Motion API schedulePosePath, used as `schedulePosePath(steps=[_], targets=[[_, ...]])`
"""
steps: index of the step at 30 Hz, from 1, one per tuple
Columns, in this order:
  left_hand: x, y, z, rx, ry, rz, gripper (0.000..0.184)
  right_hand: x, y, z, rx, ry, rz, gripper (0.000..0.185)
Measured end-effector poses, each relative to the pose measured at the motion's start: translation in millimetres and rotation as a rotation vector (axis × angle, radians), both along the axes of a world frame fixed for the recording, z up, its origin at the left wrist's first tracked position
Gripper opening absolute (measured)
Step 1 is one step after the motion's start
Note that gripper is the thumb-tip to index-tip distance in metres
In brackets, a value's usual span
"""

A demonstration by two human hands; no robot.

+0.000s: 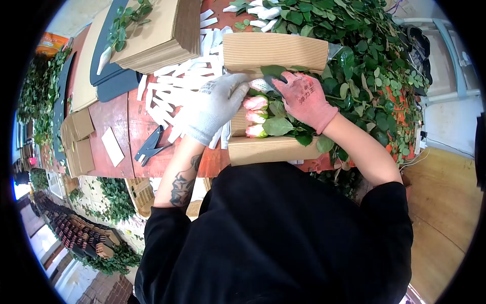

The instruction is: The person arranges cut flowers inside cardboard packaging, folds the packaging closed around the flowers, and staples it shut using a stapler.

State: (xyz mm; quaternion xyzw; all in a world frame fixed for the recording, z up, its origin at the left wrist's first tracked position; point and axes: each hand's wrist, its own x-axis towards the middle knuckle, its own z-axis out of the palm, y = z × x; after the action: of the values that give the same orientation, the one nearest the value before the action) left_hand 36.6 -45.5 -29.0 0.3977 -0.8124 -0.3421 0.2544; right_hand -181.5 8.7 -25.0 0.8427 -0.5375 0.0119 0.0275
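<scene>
Three pink-and-white roses point(256, 117) lie in a column on corrugated cardboard point(276, 150), their leafy stems pointing right. Above them is a rose in white netting point(260, 85). My left hand point(215, 106), in a pale grey glove, is at the left side of this netted rose, fingers pressed together; whatever is between them is hidden. My right hand point(306, 99), in a pink glove, has its fingers closed around the leafy neck of the netted rose. The cardboard's far flap point(276, 50) stands beyond both hands.
White paper strips point(164, 96) are scattered left of my left hand, near a black stapler point(150, 147) and a white card point(112, 147). A cardboard stack point(167, 38) holds one netted rose point(104, 61). Leafy stems point(369, 76) pile up at the right.
</scene>
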Motion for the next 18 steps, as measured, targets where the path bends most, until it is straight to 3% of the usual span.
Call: schedulePosePath(steps=[4, 10, 13, 15, 18], targets=[[-5.1, 0.2, 4.3, 0.11, -0.099, 0.014, 0.029, 2.2, 1.2, 1.4, 0.105, 0.045, -0.063, 0.046], [5.8, 8.3, 6.9, -0.193, -0.117, 0.143, 0.028, 0.8, 0.2, -2.4, 0.057, 0.036, -0.046, 0.044], [2.8, 11.1, 17.1, -0.294, -0.122, -0.024, 0.026, -0.7, 2.9, -3.7, -0.002, 0.032, -0.015, 0.042], [-0.2, 2.2, 2.5, -0.376, -0.289, -0.184, 0.024, 0.5, 0.3, -2.0, -0.002, 0.039, -0.011, 0.042], [-2.2, 2.2, 2.9, -0.364, -0.309, -0.188, 0.02, 3.4, -2.5, 2.2, 0.058, 0.07, -0.042, 0.041]])
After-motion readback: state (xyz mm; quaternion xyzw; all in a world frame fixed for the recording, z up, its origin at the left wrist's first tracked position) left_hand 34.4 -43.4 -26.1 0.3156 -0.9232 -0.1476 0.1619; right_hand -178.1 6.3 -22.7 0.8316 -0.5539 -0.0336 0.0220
